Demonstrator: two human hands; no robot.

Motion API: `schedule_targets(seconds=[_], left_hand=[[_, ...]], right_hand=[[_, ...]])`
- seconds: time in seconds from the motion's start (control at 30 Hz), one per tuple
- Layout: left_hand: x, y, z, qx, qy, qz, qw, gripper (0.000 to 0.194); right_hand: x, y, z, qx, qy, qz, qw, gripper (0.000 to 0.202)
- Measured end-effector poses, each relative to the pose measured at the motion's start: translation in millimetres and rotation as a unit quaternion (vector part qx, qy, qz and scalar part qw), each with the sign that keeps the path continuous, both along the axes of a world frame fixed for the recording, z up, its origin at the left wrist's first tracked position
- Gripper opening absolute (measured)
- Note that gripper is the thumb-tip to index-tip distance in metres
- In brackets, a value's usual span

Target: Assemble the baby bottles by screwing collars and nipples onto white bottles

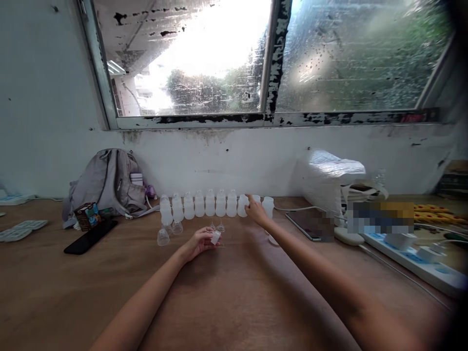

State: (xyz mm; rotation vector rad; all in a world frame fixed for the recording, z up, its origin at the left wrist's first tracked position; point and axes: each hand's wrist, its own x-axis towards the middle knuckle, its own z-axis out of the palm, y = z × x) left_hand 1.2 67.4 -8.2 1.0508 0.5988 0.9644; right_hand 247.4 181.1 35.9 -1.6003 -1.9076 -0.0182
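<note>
Several frosted white bottles point(199, 205) stand in a row along the back of the brown table. Those on the left and in the middle carry clear domed tops; the ones at the right end have none. My right hand point(256, 212) is at the right part of the row, its fingers at one of the open bottles; whether they grip it is unclear. My left hand point(200, 243) holds a small whitish translucent piece point(215, 237) in front of the row. Just behind it sit small clear nipple-shaped pieces point(221, 227). Loose clear domes point(163, 237) lie at the row's left front.
On the left are a grey backpack point(109, 183), a small box point(87, 216) and a black phone point(90, 237). To the right lie another phone point(305, 226), a white bag point(323, 178) and a power strip point(420, 258) with cables. A white disc point(273, 240) is beside my right wrist.
</note>
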Motion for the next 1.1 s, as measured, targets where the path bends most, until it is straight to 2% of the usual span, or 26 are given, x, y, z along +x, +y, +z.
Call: schedule_targets(seconds=[0.2,0.3,0.43,0.53,0.67,0.83,0.9,1.0,1.03,1.1], left_hand=[[1.5,-3.4,3.6,0.006,0.001,-0.002,1.000,0.020],[2.3,-3.6,4.6,-0.010,0.001,0.006,1.000,0.024],[3.1,-2.9,4.5,-0.027,0.005,0.022,0.999,0.032],[4.2,-3.1,4.5,-0.029,-0.004,0.034,0.999,0.030],[7.0,-3.4,4.2,-0.020,-0.025,0.051,0.998,0.025],[9.1,-2.7,3.2,-0.014,-0.026,0.060,0.998,0.025],[9.0,-2.7,3.3,-0.014,-0.024,0.061,0.998,0.025],[8.5,-3.0,3.6,-0.012,-0.023,0.063,0.998,0.024],[8.3,-3.2,3.5,-0.010,-0.023,0.062,0.998,0.024],[7.9,-3.4,3.2,-0.006,-0.023,0.061,0.998,0.023]], right_hand=[[1.1,-3.6,-4.7,0.009,0.006,0.002,1.000,0.023],[4.1,-14.2,1.5,0.030,0.010,0.030,0.999,0.016],[4.7,-35.2,12.7,0.047,0.017,0.069,0.996,0.016],[0.6,-58.9,17.6,0.052,0.022,0.130,0.990,0.016],[-6.1,-93.8,18.1,0.068,0.045,0.251,0.965,0.016],[-11.3,-120.5,12.8,0.059,0.084,0.313,0.944,0.013],[-13.8,-125.5,5.7,0.043,0.120,0.323,0.938,0.029],[-18.3,-129.6,-13.3,-0.014,0.174,0.321,0.931,0.069],[-19.9,-130.2,-20.9,-0.038,0.182,0.317,0.930,0.075],[-22.6,-131.0,-34.8,-0.087,0.188,0.303,0.930,0.073]])
